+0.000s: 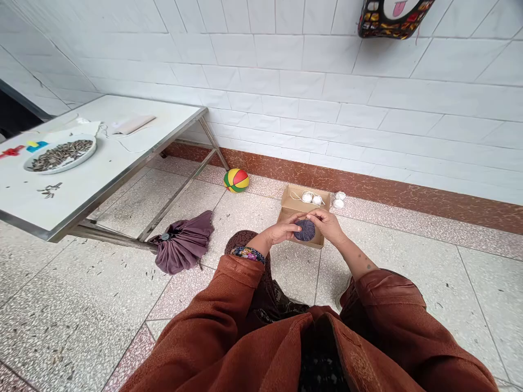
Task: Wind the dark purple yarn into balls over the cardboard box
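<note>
Hands (281, 233), fingers curled, around grey yarn ball (304, 231)

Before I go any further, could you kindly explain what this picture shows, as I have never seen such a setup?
There is no machine here: you see a person's two bare hands, filmed forward and down by a camera worn on their head. The left hand holds a dark ball of yarn; the right hand has its fingertips at the ball's upper side, though whether they pinch a strand is too small to tell. Beyond, on the floor, is an open cardboard box with white balls in its far part. On the table to the left stands a white plate of seeds.
</note>
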Demonstrator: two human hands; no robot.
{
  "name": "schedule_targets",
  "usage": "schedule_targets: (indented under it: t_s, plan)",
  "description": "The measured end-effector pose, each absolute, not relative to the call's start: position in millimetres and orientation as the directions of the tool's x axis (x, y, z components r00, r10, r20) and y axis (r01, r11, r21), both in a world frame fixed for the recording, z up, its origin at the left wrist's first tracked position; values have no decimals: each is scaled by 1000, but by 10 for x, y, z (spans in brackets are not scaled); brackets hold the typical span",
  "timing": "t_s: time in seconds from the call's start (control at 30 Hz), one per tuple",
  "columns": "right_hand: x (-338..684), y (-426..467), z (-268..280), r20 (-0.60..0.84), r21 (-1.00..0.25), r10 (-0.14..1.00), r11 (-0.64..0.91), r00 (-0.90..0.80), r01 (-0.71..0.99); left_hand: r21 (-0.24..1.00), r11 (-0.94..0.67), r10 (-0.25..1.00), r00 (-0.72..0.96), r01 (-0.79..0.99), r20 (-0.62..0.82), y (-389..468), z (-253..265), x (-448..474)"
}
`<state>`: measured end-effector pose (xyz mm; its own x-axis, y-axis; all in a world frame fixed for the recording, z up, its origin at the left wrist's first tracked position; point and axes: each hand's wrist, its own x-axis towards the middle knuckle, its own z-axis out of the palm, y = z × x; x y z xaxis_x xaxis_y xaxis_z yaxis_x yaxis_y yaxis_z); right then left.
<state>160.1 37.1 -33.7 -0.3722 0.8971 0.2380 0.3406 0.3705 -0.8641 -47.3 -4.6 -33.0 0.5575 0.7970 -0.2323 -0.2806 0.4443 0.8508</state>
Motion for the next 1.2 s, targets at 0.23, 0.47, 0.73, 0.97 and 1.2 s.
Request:
schedule_targets:
  t_s: [0.23,0.47,0.73,0.97,1.2]
  plan:
    - [1612,404,-557,188,-808,911,356,-368,470,749,393,892,419,-533,-170,-12,-284,-524]
    - [1562,253,-471,169,-775,809,462,-562,432,785,300,954,175,-542,-243,79,-380,-512]
    - [1578,171,-137,133,-938,842,278,-523,208,962,271,956,127,-45,-263,99,-516,-482]
    - [1609,340,-222,122,-953,936,203,-330,224,957,284,790,580,-59,-199,-1,-463,-462]
    - [1529,329,-506,4,-904,949,138,-316,405,795,417,833,536,-441,-139,-17,-388,-506]
